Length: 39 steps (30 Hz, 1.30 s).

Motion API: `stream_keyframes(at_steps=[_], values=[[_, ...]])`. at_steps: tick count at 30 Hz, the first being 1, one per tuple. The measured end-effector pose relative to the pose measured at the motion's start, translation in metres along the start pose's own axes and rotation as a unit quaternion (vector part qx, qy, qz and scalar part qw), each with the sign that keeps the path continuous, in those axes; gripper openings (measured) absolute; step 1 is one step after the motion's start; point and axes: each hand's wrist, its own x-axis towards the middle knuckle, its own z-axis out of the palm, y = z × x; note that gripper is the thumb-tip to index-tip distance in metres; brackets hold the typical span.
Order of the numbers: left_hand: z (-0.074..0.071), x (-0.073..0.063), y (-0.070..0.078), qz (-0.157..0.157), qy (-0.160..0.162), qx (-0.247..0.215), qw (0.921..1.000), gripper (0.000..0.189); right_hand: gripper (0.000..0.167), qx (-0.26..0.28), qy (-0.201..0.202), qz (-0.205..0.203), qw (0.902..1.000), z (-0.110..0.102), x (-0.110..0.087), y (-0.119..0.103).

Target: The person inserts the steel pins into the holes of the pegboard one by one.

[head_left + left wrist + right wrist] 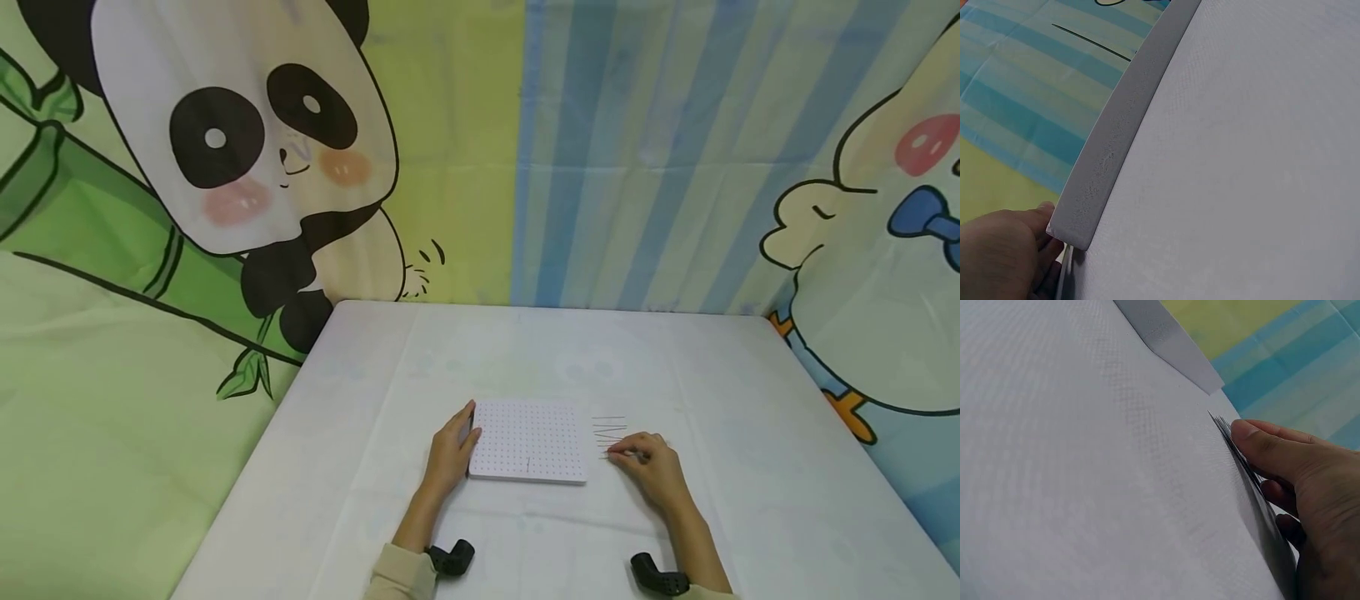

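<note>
A white board with a grid of small holes (517, 429) lies flat on the table. My left hand (448, 454) holds it by its left edge, thumb near the top face and fingers along the side. The left wrist view shows that hand (1004, 253) at a corner of the board's thick side (1110, 150). One thin pin (528, 465) stands upright in a hole near the front edge. To the right of the board, several thin metal pins (609, 431) lie in a loose row. My right hand (656, 472) pinches at the nearest ones, thumb and forefinger together, the pins (1225, 430) partly hidden behind its fingers.
A white cloth covers the table (420, 358), which meets a printed curtain (450, 167) with a panda and blue stripes at the back. Black wrist cameras (452, 558) sit on both forearms, low over the cloth.
</note>
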Motion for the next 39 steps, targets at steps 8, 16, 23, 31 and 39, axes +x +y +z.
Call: stream_keyframes(at_steps=[8,16,23,31,39], values=[[0.0,-0.001,0.002,-0.005,-0.004,-0.006,1.0,0.05,0.013,-0.01,0.005,-0.041,0.9991,0.004,0.001,0.005],[0.0,-0.001,0.001,-0.01,-0.003,0.0,0.9999,0.049,0.013,-0.019,-0.003,-0.043,0.9989,0.004,0.001,0.002],[0.0,-0.001,0.001,-0.01,-0.004,-0.002,0.9999,0.05,0.013,-0.01,-0.005,-0.038,0.9992,0.004,0.0,0.004],[0.001,0.0,-0.001,-0.007,-0.003,-0.004,1.0,0.05,0.006,0.041,0.031,-0.029,0.9982,0.008,0.0,-0.01],[0.0,0.0,0.001,-0.012,-0.006,-0.009,0.9999,0.05,0.005,0.19,0.048,-0.013,0.9805,0.039,0.002,-0.062]])
